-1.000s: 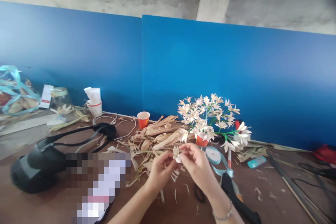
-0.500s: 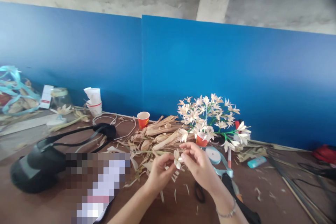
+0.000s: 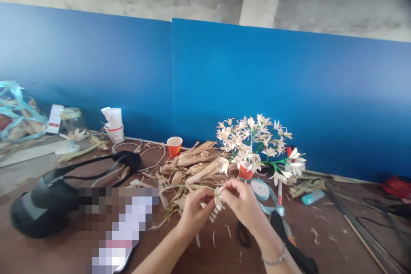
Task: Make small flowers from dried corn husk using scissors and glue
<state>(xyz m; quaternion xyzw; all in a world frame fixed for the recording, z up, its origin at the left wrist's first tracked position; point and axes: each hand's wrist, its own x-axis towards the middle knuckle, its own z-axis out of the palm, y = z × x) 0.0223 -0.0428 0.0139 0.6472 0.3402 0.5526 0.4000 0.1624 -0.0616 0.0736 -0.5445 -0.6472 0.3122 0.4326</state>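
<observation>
A small pale flower (image 3: pixel 218 198) is pinched between the fingertips of both hands, the left hand (image 3: pixel 195 210) and the right hand (image 3: pixel 242 200) brought together on it from either side, a grip that seems suited to steadying so small and light a piece. A thin dried strip (image 3: pixel 192 186) appears to run from the bloom past the left hand's fingers toward a heap of dried corn husks (image 3: pixel 195 163) just beyond that hand. Fine husk shreds (image 3: pixel 213 239) lie scattered beneath the hands on a brown tabletop (image 3: pixel 321 244), suggesting that the cutting is done close by. Black-handled scissors (image 3: pixel 244 234) rest near the right hand, within easy reach, as does a roll of pale blue ribbon (image 3: pixel 260 190) just past its fingers. Farther beyond the right hand, a dense cluster of pale flowers (image 3: pixel 253 143) on green stems stands behind a red paper cup (image 3: pixel 246 172). A beaded bracelet (image 3: pixel 273 260) circles the right wrist, while a second red paper cup (image 3: pixel 174 146) sits beyond the left hand.
</observation>
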